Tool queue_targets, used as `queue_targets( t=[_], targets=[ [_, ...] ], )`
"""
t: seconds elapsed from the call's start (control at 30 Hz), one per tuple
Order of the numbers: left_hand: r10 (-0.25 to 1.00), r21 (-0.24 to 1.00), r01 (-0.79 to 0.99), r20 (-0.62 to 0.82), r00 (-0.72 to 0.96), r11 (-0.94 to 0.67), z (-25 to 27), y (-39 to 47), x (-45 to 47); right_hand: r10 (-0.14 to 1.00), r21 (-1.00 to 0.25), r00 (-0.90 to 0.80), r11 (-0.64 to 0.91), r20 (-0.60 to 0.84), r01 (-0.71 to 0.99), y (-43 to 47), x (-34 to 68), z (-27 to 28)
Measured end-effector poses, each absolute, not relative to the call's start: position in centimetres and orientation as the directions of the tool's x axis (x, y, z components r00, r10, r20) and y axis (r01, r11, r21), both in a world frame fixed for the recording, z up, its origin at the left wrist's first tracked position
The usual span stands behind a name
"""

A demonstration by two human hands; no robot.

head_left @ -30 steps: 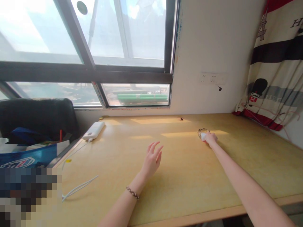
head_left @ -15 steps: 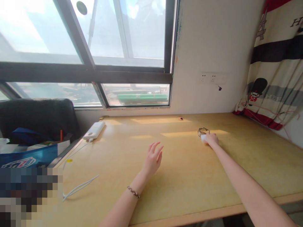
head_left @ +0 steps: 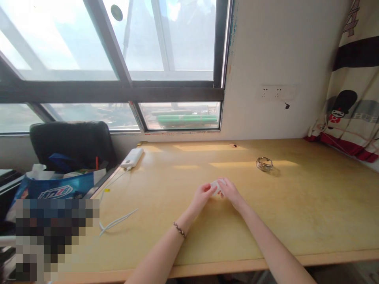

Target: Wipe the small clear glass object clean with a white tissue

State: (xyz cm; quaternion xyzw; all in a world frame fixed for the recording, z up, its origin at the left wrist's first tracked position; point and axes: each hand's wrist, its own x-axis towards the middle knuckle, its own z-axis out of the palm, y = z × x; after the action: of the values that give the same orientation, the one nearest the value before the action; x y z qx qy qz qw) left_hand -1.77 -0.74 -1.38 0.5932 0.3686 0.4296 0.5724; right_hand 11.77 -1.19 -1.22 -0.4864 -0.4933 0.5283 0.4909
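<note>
A small white object (head_left: 217,184), whose kind I cannot make out, is between my two hands above the middle of the table. My left hand (head_left: 203,192) pinches its left side, thumb and fingers closed. On its right side my right hand (head_left: 231,192) grips it with curled fingers. Fingers cover much of the object. Beyond my right hand, a round tangle of thin dark wire-like loops (head_left: 264,164) lies on the wooden table (head_left: 166,232).
At the table's left edge lies a white power bank (head_left: 132,157) with a white cable (head_left: 120,218) plugged in. A black chair (head_left: 71,138) holding a blue bag (head_left: 63,189) stands to the left. A wall and window border the far edge.
My right hand has moved left and nearer, carrying the white object from beside the wire loops. My left hand has moved right and closed on it. The view has shifted a little left.
</note>
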Motion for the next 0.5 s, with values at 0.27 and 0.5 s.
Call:
queue_targets(
  t=[0.27,0.5],
  targets=[
    [0.99,0.972,-0.235,0.041,0.133,-0.009,-2.0,0.3,-2.7,0.995,-0.988,-0.016,-0.096,-0.095,-0.118,-1.3,13.7,-1.2],
    [0.975,0.766,-0.609,-0.112,0.19,0.207,-1.2,-0.2,-2.2,0.993,-0.961,0.012,-0.112,-0.118,-0.253,-1.6,13.5,-1.1]
  ],
)
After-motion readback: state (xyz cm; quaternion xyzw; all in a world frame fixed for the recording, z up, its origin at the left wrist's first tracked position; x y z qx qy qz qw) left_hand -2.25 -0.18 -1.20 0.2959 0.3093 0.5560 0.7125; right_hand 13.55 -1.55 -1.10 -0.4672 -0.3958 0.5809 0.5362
